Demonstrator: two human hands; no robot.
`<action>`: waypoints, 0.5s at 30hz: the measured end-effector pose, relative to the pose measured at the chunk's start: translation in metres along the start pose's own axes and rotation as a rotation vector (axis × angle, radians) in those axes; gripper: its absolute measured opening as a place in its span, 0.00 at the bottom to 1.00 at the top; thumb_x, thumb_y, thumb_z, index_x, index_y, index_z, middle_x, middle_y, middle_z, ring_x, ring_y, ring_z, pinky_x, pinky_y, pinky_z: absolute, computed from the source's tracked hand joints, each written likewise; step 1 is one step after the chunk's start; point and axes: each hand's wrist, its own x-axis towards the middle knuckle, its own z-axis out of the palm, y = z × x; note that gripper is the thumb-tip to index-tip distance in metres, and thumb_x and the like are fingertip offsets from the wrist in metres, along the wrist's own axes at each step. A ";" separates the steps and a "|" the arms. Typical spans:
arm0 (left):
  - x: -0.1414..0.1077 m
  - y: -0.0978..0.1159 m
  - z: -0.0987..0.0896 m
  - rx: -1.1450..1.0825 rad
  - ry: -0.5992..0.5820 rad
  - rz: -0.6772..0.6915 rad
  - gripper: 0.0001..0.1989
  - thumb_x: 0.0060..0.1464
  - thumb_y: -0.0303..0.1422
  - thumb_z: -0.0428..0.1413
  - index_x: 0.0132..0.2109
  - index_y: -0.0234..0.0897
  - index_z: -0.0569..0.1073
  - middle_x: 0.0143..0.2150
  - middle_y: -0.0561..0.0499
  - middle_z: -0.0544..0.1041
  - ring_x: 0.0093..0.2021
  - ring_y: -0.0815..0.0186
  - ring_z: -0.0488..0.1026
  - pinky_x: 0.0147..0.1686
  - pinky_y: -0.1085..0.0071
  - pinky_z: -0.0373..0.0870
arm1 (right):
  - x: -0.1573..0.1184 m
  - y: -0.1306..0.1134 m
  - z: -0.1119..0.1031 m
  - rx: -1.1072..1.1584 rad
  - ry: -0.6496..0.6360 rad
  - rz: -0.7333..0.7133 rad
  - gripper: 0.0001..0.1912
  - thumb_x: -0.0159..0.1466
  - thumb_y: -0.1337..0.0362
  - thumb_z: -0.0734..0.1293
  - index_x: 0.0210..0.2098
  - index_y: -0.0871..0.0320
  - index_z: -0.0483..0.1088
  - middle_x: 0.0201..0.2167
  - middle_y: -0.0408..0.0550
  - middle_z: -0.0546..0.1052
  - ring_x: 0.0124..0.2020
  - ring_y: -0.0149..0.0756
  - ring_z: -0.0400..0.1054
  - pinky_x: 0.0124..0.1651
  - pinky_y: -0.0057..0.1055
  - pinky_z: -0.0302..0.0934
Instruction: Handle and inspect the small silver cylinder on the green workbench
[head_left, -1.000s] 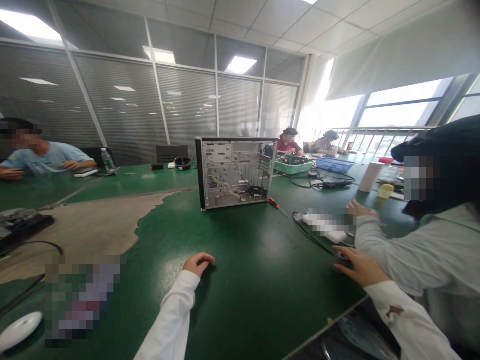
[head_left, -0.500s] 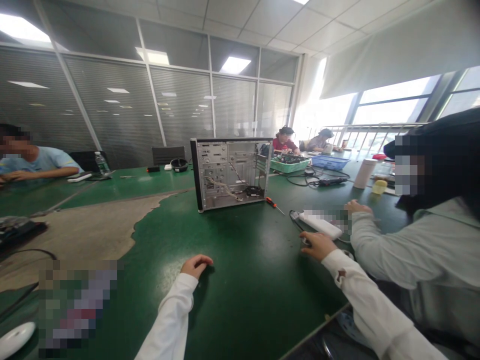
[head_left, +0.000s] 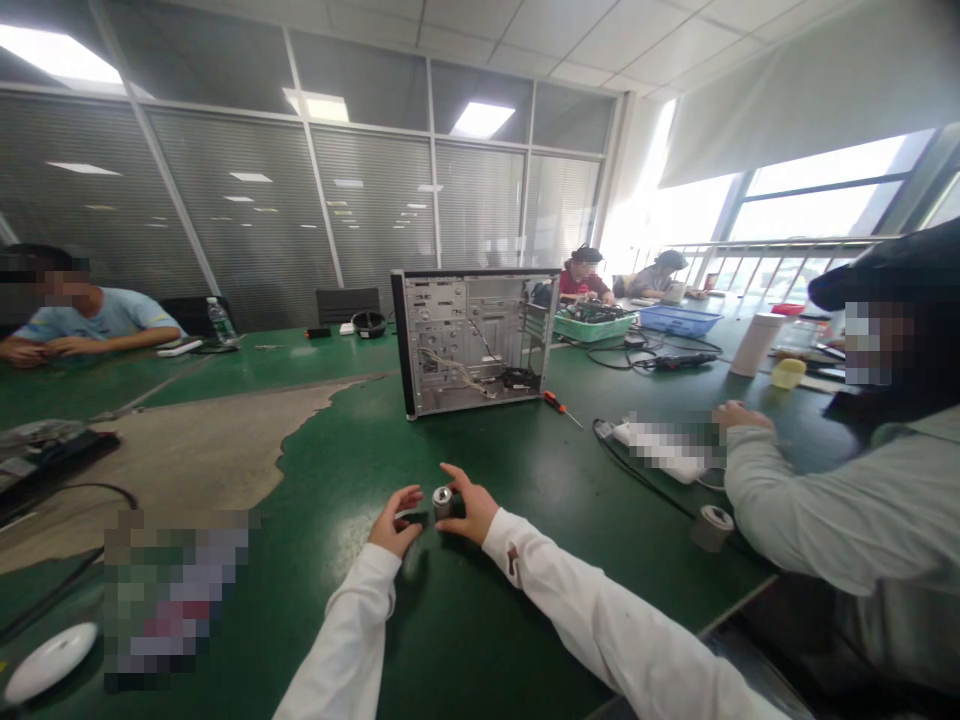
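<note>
A small silver metal cylinder [head_left: 442,503] stands between my hands, a dark opening in its top. My right hand [head_left: 470,508] has thumb and forefinger around it from the right. On the cylinder's left, my left hand [head_left: 397,522] is held with fingers curved and apart, holding nothing. Beyond the hands an opened computer case [head_left: 480,345] stands upright on the green table [head_left: 360,455], showing its drive bays, cables and a fan. An orange and black screwdriver [head_left: 559,405] lies by its lower right corner.
A white power strip [head_left: 664,450] and a second cylinder [head_left: 712,528] are at the right, near a seated person's arm [head_left: 780,480]. Green [head_left: 596,328] and blue [head_left: 679,320] baskets stand farther back. A white mouse [head_left: 51,662] lies at the lower left.
My right hand has moved left from beside the power strip and now has the silver cylinder. My left hand's fingers have spread. The view has shifted slightly left.
</note>
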 end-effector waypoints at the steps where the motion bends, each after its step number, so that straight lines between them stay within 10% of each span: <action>1: -0.001 0.001 0.000 0.026 -0.015 0.013 0.27 0.32 0.22 0.48 0.46 0.36 0.60 0.44 0.45 0.68 0.44 0.63 0.65 0.33 0.70 0.63 | 0.000 0.001 0.007 0.044 -0.005 -0.009 0.47 0.40 0.58 0.69 0.54 0.57 0.42 0.41 0.49 0.67 0.42 0.40 0.61 0.44 0.37 0.53; 15: -0.002 0.012 0.017 0.370 0.013 -0.012 0.20 0.36 0.32 0.55 0.41 0.36 0.65 0.38 0.46 0.70 0.40 0.59 0.65 0.39 0.64 0.62 | -0.010 -0.011 -0.005 0.210 0.006 -0.210 0.34 0.46 0.72 0.61 0.51 0.55 0.49 0.46 0.49 0.61 0.47 0.38 0.55 0.49 0.38 0.50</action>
